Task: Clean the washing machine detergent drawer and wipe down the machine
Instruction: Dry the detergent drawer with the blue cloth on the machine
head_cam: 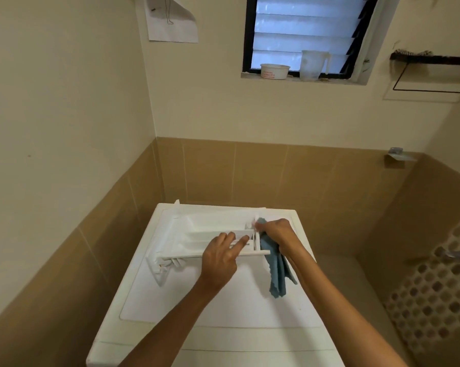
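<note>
- A person cleans a white detergent drawer [197, 233], which is out of its slot and lying across the top of a white washing machine [197, 300] in a tiled corner.
- The left hand [219, 258] lies over the drawer's near edge with fingers straight and pressing down, its grip unclenched.
- The right hand [275, 233] has its grip closed round a blue cloth [276, 271], bunched against the drawer's right end with the rest hanging loose.
- Done well, this step likely needs firm bracing from the left hand so the light drawer cannot slide. A cloth corner should also be worked between the dividers, where residue collects.
- Reddish print on a tub [274, 71] on the window sill [250, 75] is too small to read.
- No brand shows on the machine, and a sheet of paper [173, 22] on the wall carries only a line drawing.
</note>
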